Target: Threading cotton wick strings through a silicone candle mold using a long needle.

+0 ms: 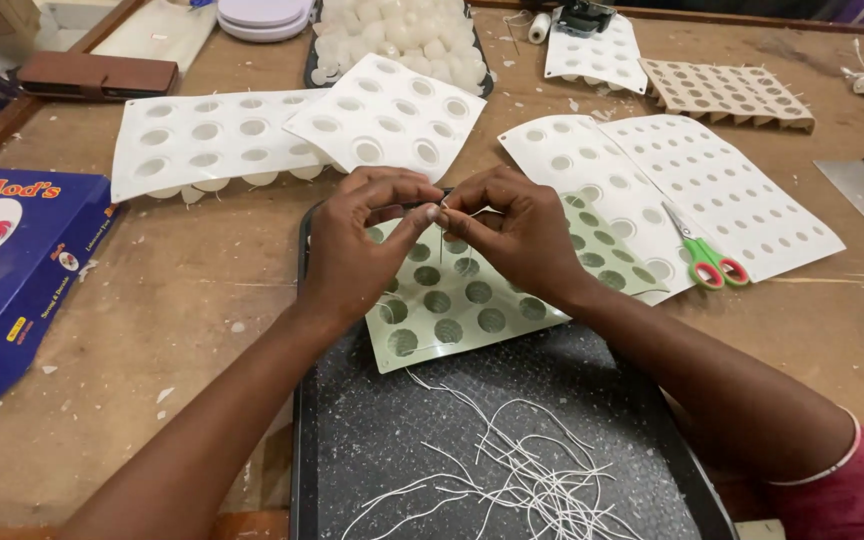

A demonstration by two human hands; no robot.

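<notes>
both hands over green mould (pixel 472 300), which lies on dark tray (pixel 512 400). left hand (pixel 357 245) and right hand (pixel 517 235) meet fingertip to fingertip, each pinched narrow on one thin white wick (pixel 442 235) hanging toward mould cavity. loose wicks (pixel 522 480) heaped on tray nearer wearer. scissors (pixel 704 255) right of mould. risk: wick slips from pinch or leans off centre in cavity; sleeve may scatter heap. cavity contents probably wax, unclear.
</notes>
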